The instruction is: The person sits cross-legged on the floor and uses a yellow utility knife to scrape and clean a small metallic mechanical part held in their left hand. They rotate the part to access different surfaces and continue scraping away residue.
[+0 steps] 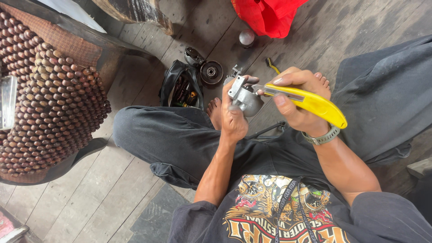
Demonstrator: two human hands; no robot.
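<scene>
Grey metal part [245,96] sat clamped in our left hand [234,119] for steadiness; our right hand [299,105] fingers gripped the yellow knife [315,104], blade against it.

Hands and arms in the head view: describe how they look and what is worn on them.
Both arms are bare below short dark sleeves of a printed T-shirt. The left hand wears no glove or ring that shows. The right hand is bare too, with a grey-green wristwatch strapped at its wrist.
</scene>
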